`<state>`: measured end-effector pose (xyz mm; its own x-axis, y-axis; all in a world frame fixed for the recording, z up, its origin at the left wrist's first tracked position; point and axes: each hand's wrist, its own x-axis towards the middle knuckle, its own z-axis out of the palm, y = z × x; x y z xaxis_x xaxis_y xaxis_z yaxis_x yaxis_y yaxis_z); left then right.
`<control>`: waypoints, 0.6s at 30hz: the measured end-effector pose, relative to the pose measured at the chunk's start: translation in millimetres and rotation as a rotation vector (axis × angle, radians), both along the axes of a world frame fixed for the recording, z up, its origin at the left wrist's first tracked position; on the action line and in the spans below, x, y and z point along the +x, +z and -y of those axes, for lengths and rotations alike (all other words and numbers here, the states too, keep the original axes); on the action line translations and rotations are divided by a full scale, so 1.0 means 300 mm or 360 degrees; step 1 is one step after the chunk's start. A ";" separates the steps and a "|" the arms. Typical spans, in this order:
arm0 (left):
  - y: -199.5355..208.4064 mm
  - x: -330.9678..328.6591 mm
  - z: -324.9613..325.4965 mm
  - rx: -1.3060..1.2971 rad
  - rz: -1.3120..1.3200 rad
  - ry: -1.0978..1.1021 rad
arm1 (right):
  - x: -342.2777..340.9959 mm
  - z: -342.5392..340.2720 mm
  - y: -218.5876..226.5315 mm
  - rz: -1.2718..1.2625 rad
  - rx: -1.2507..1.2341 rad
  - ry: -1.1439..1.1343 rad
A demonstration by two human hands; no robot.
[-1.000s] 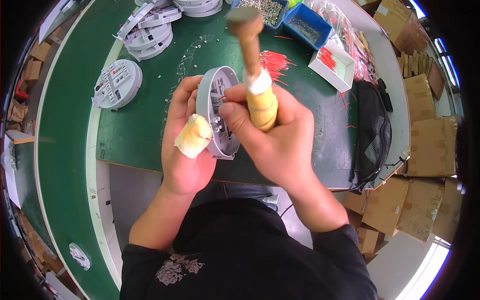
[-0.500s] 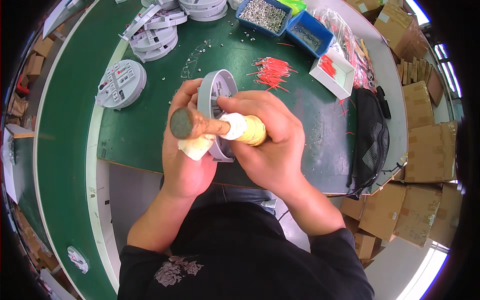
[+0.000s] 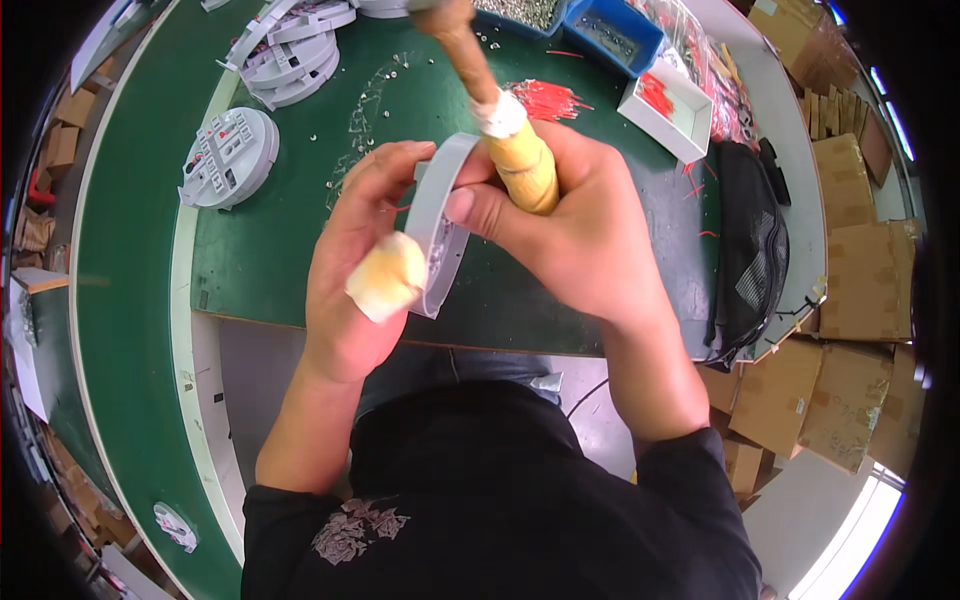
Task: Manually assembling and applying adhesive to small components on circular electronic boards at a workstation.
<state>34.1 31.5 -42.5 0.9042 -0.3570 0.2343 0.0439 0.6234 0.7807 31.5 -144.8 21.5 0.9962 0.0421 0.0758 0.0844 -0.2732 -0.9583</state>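
My left hand [image 3: 345,270] is closed round a grey round plastic housing [image 3: 440,190], held tilted on edge above the front of the table. A white and yellowish wrap [image 3: 388,278] covers its thumb. The fingers of my right hand [image 3: 590,220] curl round the yellow-wrapped grip [image 3: 527,170] of a rod-shaped tool. A white band and a brown shaft [image 3: 470,60] stretch from that grip toward the far edge; the tool's exact kind is unclear. My right thumb touches the housing's rim. Most of the housing's inside is turned out of view.
Grey round housings [image 3: 285,70] are stacked at the far left, with another housing [image 3: 232,155] nearer. Red wires [image 3: 545,100] lie beyond my right hand. Blue bins [image 3: 612,40] and a white box [image 3: 690,120] stand far right, above a black bag [image 3: 750,250]. Small metal pieces are scattered about.
The tool has swung from across the housing to pointing away, up and toward the far edge. My right hand has shifted right; the housing stays in my left hand.
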 end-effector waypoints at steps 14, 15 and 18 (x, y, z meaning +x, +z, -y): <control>0.007 -0.046 -0.076 -0.0307 -0.0547 0.0179 | 0.031 0.051 0.034 -0.0296 -0.0139 -0.0010; 0.025 -0.050 -0.087 -0.0288 -0.0553 0.0270 | 0.031 0.078 0.030 -0.0301 -0.0138 -0.0009; 0.046 -0.051 -0.110 -0.0242 -0.0560 0.0466 | 0.053 0.155 0.008 -0.0207 -0.0607 -0.0137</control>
<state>18.8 64.4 -28.8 0.9954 -0.0611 -0.0744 0.0948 0.7548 0.6491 47.4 -191.3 23.8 0.9976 -0.0410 -0.0561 -0.0695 -0.6119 -0.7879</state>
